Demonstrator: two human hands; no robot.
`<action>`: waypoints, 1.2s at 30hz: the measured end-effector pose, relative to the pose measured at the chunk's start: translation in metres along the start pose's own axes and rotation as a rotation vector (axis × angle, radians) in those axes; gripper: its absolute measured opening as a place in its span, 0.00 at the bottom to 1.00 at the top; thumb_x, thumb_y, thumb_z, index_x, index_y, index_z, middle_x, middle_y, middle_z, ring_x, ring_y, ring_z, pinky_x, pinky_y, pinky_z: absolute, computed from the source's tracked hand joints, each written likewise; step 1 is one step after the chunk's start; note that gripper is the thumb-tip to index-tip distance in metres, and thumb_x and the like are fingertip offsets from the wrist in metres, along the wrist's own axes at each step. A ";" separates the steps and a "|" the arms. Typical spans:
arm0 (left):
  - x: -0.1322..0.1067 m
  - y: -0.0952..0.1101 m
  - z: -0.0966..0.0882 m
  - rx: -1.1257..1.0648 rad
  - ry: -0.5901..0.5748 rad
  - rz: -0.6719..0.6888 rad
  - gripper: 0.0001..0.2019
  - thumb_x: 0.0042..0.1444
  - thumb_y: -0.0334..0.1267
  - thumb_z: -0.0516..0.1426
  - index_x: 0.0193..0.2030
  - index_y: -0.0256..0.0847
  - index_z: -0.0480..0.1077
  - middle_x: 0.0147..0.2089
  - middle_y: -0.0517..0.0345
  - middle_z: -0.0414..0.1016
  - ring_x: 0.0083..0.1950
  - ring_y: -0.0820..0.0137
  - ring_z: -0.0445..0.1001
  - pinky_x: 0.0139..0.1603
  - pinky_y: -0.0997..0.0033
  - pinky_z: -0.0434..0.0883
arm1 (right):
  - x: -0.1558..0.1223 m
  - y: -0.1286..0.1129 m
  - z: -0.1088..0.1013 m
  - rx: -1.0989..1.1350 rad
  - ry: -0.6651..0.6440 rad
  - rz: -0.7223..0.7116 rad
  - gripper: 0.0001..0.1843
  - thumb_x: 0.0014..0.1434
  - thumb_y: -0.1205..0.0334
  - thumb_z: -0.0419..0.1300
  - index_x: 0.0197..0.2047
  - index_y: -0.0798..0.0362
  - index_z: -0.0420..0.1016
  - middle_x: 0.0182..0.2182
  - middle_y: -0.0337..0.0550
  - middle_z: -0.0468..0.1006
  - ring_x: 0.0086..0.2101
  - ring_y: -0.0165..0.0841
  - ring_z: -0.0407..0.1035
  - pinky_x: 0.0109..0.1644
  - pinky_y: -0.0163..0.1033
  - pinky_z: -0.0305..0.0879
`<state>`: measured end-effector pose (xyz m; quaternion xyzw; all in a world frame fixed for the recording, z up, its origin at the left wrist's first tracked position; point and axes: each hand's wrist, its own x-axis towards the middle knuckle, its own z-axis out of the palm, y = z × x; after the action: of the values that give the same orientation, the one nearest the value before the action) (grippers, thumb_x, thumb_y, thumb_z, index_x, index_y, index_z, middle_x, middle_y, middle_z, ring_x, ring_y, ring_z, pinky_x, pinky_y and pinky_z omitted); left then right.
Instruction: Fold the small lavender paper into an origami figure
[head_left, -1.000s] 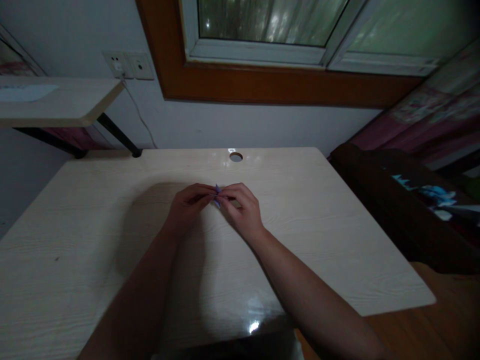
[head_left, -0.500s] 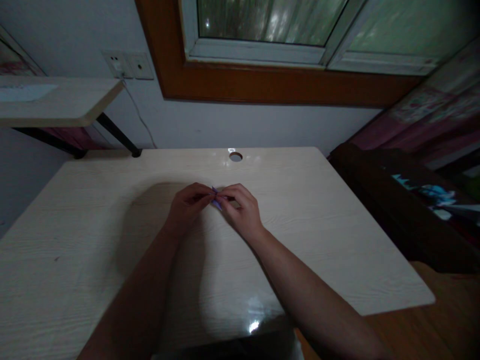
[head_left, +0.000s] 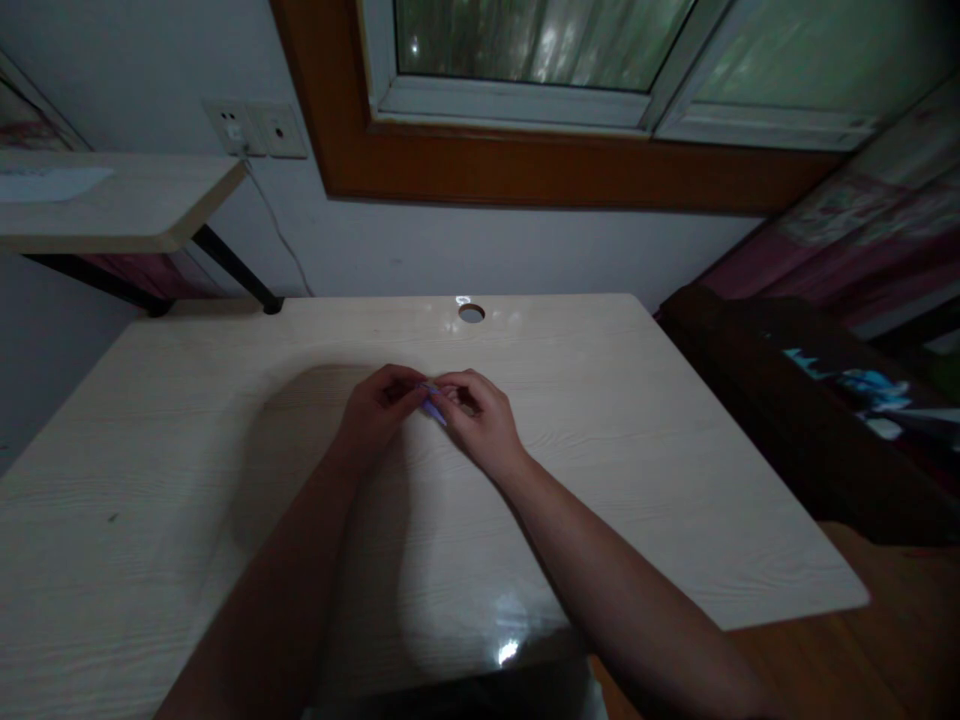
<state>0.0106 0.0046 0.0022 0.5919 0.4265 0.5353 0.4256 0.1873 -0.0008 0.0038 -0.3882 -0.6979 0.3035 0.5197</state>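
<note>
One small purple piece — pinched by thumb and fingers of both left hand and right hand — over a pale desk.

In from the near side, the left forearm and right forearm are angled toward each other! The left hand and right hand are held close together, fingers bent, both pinched.

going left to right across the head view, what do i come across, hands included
White sheet on the raised shelf, wall sockets, left hand, small purple piece at the fingertips, right hand, bright blue item at the far right.
</note>
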 end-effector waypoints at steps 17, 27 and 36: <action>0.001 -0.007 -0.003 0.012 -0.026 -0.026 0.13 0.51 0.44 0.67 0.40 0.40 0.77 0.35 0.56 0.80 0.36 0.68 0.78 0.39 0.70 0.75 | 0.002 0.011 0.002 0.166 -0.007 0.157 0.09 0.60 0.59 0.64 0.44 0.50 0.78 0.35 0.42 0.80 0.35 0.32 0.74 0.41 0.38 0.73; 0.003 -0.007 -0.003 -0.051 -0.025 -0.112 0.14 0.48 0.44 0.69 0.39 0.40 0.78 0.34 0.56 0.81 0.36 0.67 0.79 0.42 0.66 0.76 | 0.003 0.010 -0.003 0.106 -0.003 0.118 0.07 0.61 0.59 0.64 0.42 0.49 0.79 0.37 0.42 0.79 0.36 0.32 0.73 0.41 0.38 0.71; 0.001 -0.003 -0.006 -0.174 -0.092 -0.132 0.13 0.56 0.43 0.63 0.46 0.40 0.78 0.39 0.54 0.82 0.38 0.67 0.80 0.43 0.65 0.78 | 0.005 0.015 -0.004 0.325 -0.033 0.283 0.08 0.57 0.57 0.67 0.39 0.51 0.80 0.36 0.42 0.81 0.37 0.33 0.73 0.44 0.40 0.70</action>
<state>0.0046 0.0065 -0.0002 0.5473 0.3963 0.5135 0.5289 0.1935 0.0117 -0.0049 -0.3882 -0.5867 0.4884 0.5162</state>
